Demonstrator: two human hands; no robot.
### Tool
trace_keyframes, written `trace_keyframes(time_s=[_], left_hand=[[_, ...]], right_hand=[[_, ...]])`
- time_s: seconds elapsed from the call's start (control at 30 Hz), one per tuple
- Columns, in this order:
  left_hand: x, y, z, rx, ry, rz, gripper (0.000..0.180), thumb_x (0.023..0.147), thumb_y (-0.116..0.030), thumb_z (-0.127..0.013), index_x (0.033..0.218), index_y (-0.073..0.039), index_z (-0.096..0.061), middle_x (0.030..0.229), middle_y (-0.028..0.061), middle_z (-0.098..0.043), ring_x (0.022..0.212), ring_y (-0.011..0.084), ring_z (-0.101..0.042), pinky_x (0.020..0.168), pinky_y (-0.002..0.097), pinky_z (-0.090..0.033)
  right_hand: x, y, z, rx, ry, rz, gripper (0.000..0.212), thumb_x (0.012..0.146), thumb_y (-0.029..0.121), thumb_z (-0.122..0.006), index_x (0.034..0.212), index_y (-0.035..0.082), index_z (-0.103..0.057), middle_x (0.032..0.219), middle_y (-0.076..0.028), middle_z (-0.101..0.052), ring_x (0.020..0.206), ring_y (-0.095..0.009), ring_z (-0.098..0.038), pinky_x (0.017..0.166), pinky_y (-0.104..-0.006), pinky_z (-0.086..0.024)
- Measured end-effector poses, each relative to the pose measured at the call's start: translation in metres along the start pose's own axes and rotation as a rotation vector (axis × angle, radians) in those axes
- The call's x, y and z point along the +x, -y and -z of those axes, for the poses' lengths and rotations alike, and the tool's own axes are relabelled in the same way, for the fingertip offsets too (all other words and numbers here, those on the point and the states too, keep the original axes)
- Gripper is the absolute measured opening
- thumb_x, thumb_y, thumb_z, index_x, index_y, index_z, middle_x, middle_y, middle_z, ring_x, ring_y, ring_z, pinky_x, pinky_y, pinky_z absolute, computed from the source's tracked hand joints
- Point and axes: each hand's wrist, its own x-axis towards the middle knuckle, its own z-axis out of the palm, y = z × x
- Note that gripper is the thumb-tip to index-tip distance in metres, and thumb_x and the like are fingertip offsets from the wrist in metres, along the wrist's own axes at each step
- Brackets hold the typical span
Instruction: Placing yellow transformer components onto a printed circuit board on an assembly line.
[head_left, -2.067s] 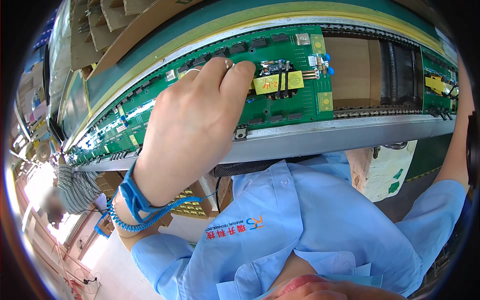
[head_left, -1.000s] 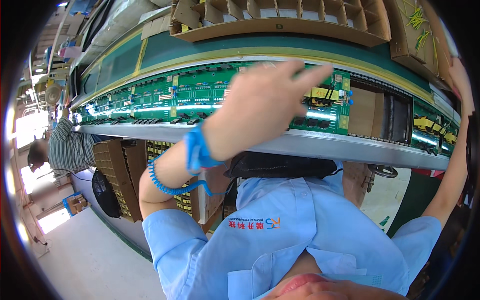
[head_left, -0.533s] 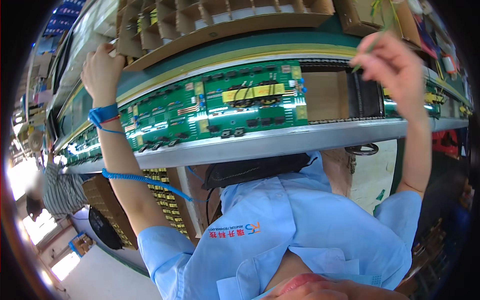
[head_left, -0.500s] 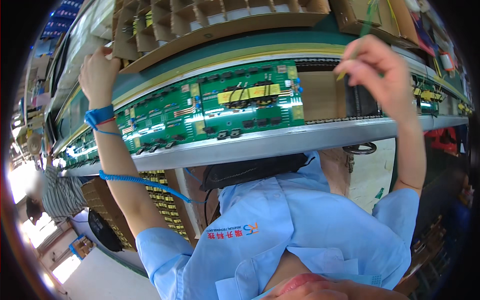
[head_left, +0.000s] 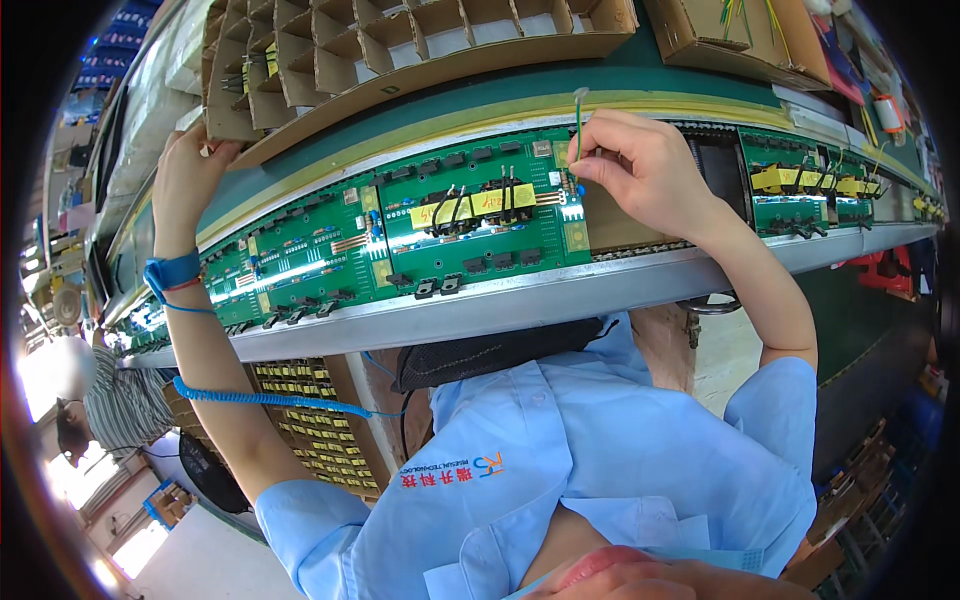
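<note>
My right hand [head_left: 640, 170] pinches a thin green wire [head_left: 579, 120] over the right end of a green circuit board [head_left: 470, 255]. The wire stands almost upright, with a pale tip at its top; its lower end meets the fingertips. Two yellow-wrapped transformers [head_left: 478, 207] with black leads sit on this board, among black parts and small blue ones. At the far left, my left hand [head_left: 190, 170] has its fingers curled at the corner of a divided cardboard box [head_left: 400, 85]. A blue wrist strap [head_left: 172, 270] with a coiled cord is around my left wrist.
The boards lie in a metal-railed conveyor [head_left: 450, 312] that crosses in front of me. Another board [head_left: 790, 205] with transformers sits further right. A cardboard box [head_left: 740, 60] with green and yellow wires stands at the far right. One person [head_left: 125, 395] is at the far left.
My right hand has come down and left with the wire, from above the gap in the conveyor to the board's right end. My left hand stays at the box corner. The view has shifted slightly.
</note>
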Motion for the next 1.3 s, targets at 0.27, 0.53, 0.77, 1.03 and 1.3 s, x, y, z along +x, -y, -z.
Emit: trace_keyframes(time_s=[0.27,0.53,0.77,1.03,1.3], left_hand=[[0.0,0.04,-0.012,-0.785,-0.067,0.222,0.023,0.093,-0.023,-0.065,0.092,0.0,-0.066,0.096,0.0103,-0.068,0.084,0.0157,-0.066,0.073,0.0321,-0.055],[-0.011,0.059,0.015,-1.402,-0.503,0.232,0.024,0.098,-0.025,-0.063,0.091,-0.003,-0.065,0.091,0.0036,-0.069,0.08,0.0121,-0.064,0.072,0.0258,-0.055],[-0.026,0.105,-0.047,-0.462,-0.341,0.248,0.025,0.089,-0.031,-0.067,0.095,-0.007,-0.064,0.085,0.0129,-0.069,0.08,0.0325,-0.066,0.073,0.039,-0.051],[-0.032,0.082,-0.071,-0.46,-0.462,0.347,0.026,0.092,-0.026,-0.064,0.112,-0.009,-0.062,0.101,0.0164,-0.068,0.095,0.0377,-0.066,0.081,0.0447,-0.051],[-0.039,0.076,-0.077,-0.339,-0.385,0.344,0.039,0.087,-0.03,-0.07,0.122,-0.016,-0.06,0.107,0.0206,-0.065,0.099,0.0404,-0.063,0.085,0.0467,-0.051]], right_hand=[[0.004,0.035,0.023,-0.066,-0.071,-0.001,0.022,0.082,0.015,-0.074,0.102,0.008,-0.068,0.081,-0.002,-0.065,0.06,-0.013,-0.058,0.055,-0.0258,-0.043],[0.097,0.103,0.028,-0.321,-0.181,0.627,0.035,0.087,0.011,-0.069,0.121,0.006,-0.065,0.108,-0.007,-0.069,0.086,-0.018,-0.065,0.074,-0.0288,-0.051],[0.216,0.157,-0.056,-0.497,0.044,0.862,0.057,0.096,0.033,-0.055,0.14,-0.002,-0.047,0.146,-0.017,-0.049,0.136,-0.03,-0.044,0.113,-0.0413,-0.034],[0.243,0.151,-0.084,-0.691,0.423,0.676,0.058,0.097,0.045,-0.051,0.137,0.003,-0.051,0.15,-0.015,-0.045,0.14,-0.028,-0.039,0.114,-0.047,-0.031],[0.249,0.141,-0.101,-0.696,0.398,0.579,0.064,0.099,0.052,-0.045,0.145,0.008,-0.044,0.153,-0.013,-0.041,0.143,-0.029,-0.035,0.118,-0.0471,-0.026]])
